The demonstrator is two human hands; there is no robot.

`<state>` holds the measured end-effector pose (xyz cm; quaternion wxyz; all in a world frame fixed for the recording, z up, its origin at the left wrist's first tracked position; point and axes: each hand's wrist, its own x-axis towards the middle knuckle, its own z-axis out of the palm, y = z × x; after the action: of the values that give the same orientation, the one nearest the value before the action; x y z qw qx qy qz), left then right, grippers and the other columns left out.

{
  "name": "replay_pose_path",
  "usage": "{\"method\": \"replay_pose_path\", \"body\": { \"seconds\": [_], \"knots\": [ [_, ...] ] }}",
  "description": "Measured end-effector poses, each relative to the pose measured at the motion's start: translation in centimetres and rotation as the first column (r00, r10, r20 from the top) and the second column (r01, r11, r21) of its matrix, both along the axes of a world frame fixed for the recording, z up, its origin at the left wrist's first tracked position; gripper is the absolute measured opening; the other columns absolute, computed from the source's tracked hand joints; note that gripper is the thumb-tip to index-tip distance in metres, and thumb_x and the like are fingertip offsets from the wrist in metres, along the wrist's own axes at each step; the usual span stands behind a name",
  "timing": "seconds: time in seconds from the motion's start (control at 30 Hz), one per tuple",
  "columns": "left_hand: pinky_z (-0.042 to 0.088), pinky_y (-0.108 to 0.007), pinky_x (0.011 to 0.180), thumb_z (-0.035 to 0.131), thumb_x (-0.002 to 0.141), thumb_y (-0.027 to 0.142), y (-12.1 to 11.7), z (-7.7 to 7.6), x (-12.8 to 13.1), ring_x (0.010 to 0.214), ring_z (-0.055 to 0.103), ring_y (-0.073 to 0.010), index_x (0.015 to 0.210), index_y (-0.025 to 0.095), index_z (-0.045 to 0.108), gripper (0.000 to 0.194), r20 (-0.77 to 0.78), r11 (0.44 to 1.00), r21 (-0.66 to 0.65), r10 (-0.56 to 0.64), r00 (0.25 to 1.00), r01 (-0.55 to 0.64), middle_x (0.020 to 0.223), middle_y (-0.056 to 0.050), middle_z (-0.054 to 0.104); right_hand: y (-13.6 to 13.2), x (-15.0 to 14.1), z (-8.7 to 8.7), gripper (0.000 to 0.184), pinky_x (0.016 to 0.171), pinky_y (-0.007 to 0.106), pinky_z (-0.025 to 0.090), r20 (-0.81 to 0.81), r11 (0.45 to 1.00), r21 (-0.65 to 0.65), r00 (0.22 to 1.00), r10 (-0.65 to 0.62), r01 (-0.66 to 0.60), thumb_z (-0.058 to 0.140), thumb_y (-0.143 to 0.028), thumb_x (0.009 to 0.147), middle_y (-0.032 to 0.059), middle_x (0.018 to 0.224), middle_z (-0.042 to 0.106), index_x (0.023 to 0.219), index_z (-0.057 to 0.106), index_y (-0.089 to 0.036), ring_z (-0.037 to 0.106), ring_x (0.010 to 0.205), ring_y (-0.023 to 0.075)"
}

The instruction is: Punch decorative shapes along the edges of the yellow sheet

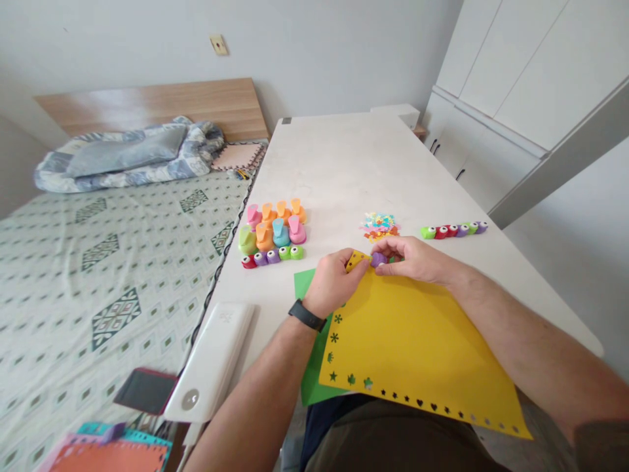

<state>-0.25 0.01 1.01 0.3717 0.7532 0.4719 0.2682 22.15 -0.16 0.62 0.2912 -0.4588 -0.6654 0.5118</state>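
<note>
My left hand (339, 278), with a dark band on the wrist, pinches the top left corner of a yellow sheet of paper (417, 341). Between the fingers of my right hand (407, 259) is a small purple craft punch (379, 259), set at the sheet's upper edge. Cut-out shapes such as stars, leaves and hearts line the left and lower edges of the yellow sheet. A green sheet (317, 383) lies partly hidden beneath it. Just beyond my right hand lies a heap of coloured paper cut-outs (381, 225).
Larger lever punches (272, 229) and a row of small punches (272, 256) stand left on the white table (344, 164). Another row of small punches (455, 229) is at right. A long white device (211, 360), a phone (146, 391) and coloured punched sheets (111, 455) are at lower left.
</note>
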Motion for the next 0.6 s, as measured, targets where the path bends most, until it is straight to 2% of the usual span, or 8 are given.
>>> {"method": "replay_pose_path", "body": {
  "seconds": [0.33,0.6],
  "knots": [
    [0.031,-0.025,0.052,0.053,0.092,0.045,0.00,0.12,0.05,0.060,0.048,-0.0119,0.078,0.017,0.064,0.034,-0.018,1.000,0.023,-0.009,1.000,0.010,0.064,0.002,0.056,-0.02,-0.09,-0.23,0.039,0.081,0.035,0.051,0.009,0.999,-0.044,1.000,-0.017,0.017,0.081,-0.041,0.074,0.0045,0.093,0.071,0.105,0.070,-0.020,0.064,0.086,0.0191],
    [0.031,-0.025,0.054,0.052,0.092,0.045,-0.02,0.17,0.09,0.060,0.046,-0.0116,0.075,0.017,0.061,0.034,-0.016,1.000,0.026,-0.018,1.000,0.018,0.064,0.002,0.055,-0.30,-0.49,0.30,0.032,0.077,0.033,0.051,0.042,0.998,-0.046,0.998,-0.041,0.043,0.081,-0.037,0.073,0.0030,0.087,0.070,0.097,0.069,-0.020,0.063,0.080,0.0180]
  ]
}}
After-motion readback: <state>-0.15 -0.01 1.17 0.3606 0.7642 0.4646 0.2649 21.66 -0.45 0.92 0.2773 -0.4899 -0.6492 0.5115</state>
